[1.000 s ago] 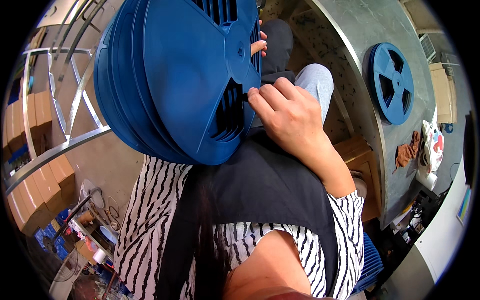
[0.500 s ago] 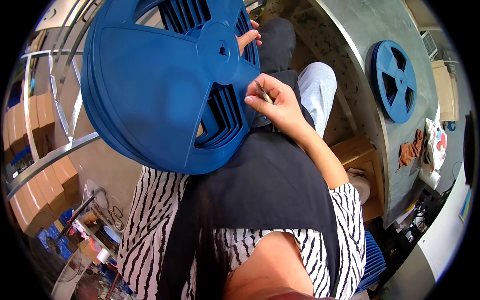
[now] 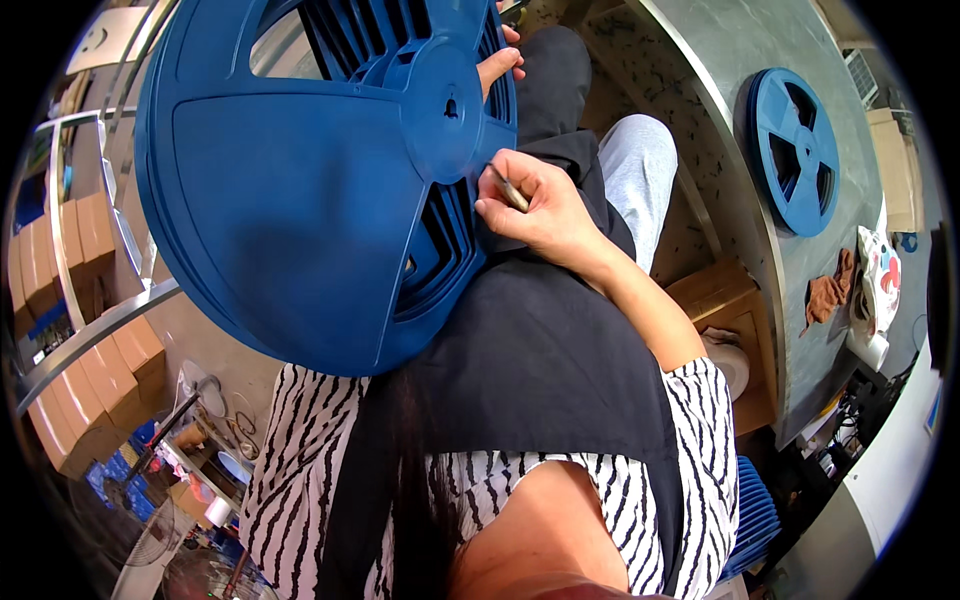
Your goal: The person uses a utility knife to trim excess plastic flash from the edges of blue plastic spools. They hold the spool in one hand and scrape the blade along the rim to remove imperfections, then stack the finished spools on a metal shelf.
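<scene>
A thick stack of large blue plastic reels [image 3: 290, 220] stands tilted over my lap, its broad front face with a round hub toward me. Dark slots between the stacked flanges show through the cut-outs. My left hand [image 3: 499, 66] reaches around the far right side of the stack. Only some of its fingers show, lying against the reels; the rest is hidden behind them. In my right hand [image 3: 545, 205], beside the right edge of the stack, a slim pointed tool [image 3: 513, 194] is pinched between thumb and fingers. Its dark tip points at the reels.
On the metal table [image 3: 715, 60] at right lie another blue reel [image 3: 797, 150], a brown cloth [image 3: 828, 296] and a white printed bag [image 3: 877, 280]. An open cardboard box [image 3: 715, 295] sits under it. Metal rails [image 3: 95, 335] and stacked cartons [image 3: 95, 395] are at left.
The reel stack has shifted left and a little nearer to me. My right hand has moved slightly left with the tool. My left hand stays at the far right side of the reels.
</scene>
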A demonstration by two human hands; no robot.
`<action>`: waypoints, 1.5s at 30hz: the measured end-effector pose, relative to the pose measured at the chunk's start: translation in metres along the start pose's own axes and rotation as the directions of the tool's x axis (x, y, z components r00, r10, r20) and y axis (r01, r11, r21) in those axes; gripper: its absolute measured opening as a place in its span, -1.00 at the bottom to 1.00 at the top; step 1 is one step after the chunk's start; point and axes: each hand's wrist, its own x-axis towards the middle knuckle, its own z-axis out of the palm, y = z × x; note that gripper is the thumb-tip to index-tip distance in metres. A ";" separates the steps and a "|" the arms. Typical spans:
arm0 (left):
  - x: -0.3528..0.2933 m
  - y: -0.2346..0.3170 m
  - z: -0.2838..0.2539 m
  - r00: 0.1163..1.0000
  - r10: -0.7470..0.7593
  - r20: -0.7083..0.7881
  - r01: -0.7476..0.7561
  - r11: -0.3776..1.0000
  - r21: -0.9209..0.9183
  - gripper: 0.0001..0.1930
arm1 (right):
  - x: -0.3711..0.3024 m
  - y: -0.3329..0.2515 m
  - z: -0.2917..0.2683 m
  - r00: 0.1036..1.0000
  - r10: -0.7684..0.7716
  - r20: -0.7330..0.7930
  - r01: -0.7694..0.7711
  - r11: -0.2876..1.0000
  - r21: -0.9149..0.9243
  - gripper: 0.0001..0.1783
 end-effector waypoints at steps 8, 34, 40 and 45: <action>0.002 0.000 0.002 1.000 0.002 0.006 -0.002 1.000 -0.003 -0.51 | -0.002 0.003 -0.003 1.000 -0.010 0.026 0.007 0.996 0.091 -0.86; -0.001 -0.003 -0.005 0.985 -0.170 0.016 0.171 0.976 -0.136 -0.41 | -0.001 0.006 -0.002 0.998 -0.044 -0.050 0.046 0.998 0.035 -0.88; 0.001 -0.008 -0.004 0.975 -0.217 0.053 0.223 0.958 -0.179 -0.36 | -0.005 0.011 -0.008 0.990 -0.013 -0.139 0.048 0.966 0.253 -0.86; 0.004 -0.002 0.000 0.961 -0.253 0.110 0.275 0.909 -0.313 -0.36 | 0.002 0.008 -0.025 0.907 -0.046 -0.420 0.158 0.959 0.237 -0.87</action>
